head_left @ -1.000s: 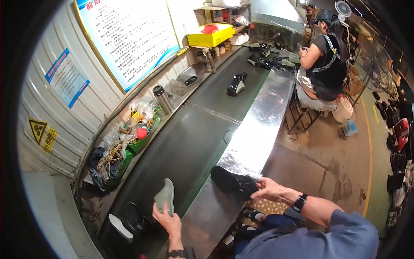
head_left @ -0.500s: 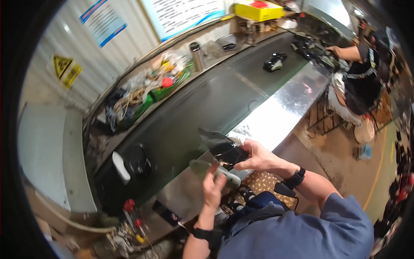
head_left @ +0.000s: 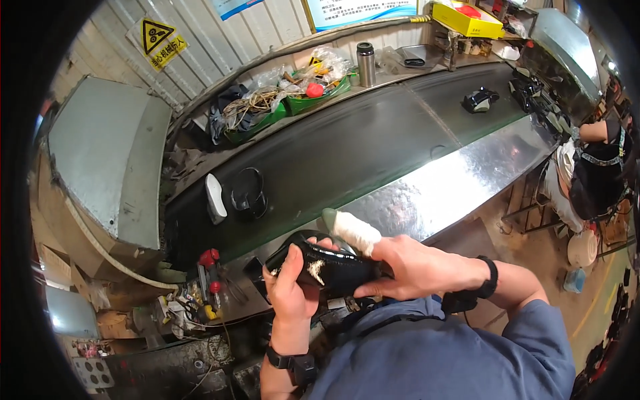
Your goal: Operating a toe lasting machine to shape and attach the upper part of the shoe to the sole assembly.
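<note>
A glossy black shoe upper (head_left: 337,270) lies between my two hands, above the near edge of the metal table. My left hand (head_left: 293,283) grips its left end, with the thumb on the near side and fingertips showing over the top. At the other end my right hand (head_left: 413,267) clasps the upper, thumb underneath. A crinkled white wrapping (head_left: 357,232) with a grey-green tip juts out by my right forefinger; whether it covers a finger I cannot tell. Part of the upper's inside is hidden by my hands.
Across the dark conveyor belt (head_left: 333,140) lie a white sole-shaped piece (head_left: 215,199), a black looped upper (head_left: 250,193) and a black shoe (head_left: 480,100). Behind stand a steel flask (head_left: 366,65) and green bins (head_left: 313,101). A co-worker's arm (head_left: 593,132) reaches in at right.
My left hand has come up onto the black upper; the pale sole-like piece it held no longer shows. The upper has turned lengthwise between both hands. The whole view has shifted.
</note>
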A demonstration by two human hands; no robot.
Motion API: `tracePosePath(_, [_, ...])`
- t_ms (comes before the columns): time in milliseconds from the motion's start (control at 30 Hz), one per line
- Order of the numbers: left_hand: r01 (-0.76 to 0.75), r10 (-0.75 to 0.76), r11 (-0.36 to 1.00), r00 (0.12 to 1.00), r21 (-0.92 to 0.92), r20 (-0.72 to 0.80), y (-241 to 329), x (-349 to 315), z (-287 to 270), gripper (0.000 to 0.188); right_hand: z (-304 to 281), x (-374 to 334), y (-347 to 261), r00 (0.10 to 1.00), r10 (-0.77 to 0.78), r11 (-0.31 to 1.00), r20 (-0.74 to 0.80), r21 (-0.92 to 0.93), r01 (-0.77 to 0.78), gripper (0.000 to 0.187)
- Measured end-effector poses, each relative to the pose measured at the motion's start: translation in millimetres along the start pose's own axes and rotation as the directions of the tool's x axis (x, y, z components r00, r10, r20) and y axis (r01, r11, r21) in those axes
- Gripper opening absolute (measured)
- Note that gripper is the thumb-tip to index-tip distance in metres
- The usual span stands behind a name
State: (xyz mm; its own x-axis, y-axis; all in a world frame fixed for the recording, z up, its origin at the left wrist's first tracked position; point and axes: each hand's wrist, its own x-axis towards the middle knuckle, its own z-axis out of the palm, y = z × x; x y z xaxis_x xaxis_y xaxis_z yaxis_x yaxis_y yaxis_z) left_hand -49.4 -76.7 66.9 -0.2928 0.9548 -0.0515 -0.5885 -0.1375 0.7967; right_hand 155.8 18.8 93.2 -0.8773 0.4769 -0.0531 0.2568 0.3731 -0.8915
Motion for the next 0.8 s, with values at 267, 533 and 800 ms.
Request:
tracePosePath(267, [-0.189, 0.184, 0.973, 0.982, 0.133, 0.048, 29.9, -36.4, 4.6, 0.022, 10.7, -18.6, -5.6, 0.942, -0.331, 0.935, -0.054, -0.152, 0.320, 0.046])
tracePosePath(533, [0.178, -0.167, 0.979, 0.980, -0.099, 0.106, 20.3, -30.9, -19.8, 0.036, 20.0, -7.4, 13.1, 0.983, -0.168, 0.979, -0.080, -0.130, 0.156, 0.064])
tracePosePath(800, [0.147, -0.179, 0.963, 0.976, -0.228, -0.127, -3.2, -29.4, 12.7, 0.043, 30.7, 1.5, -10.8, 0.961, -0.194, 0.968, -0.197, 0.118, 0.220, 0.040])
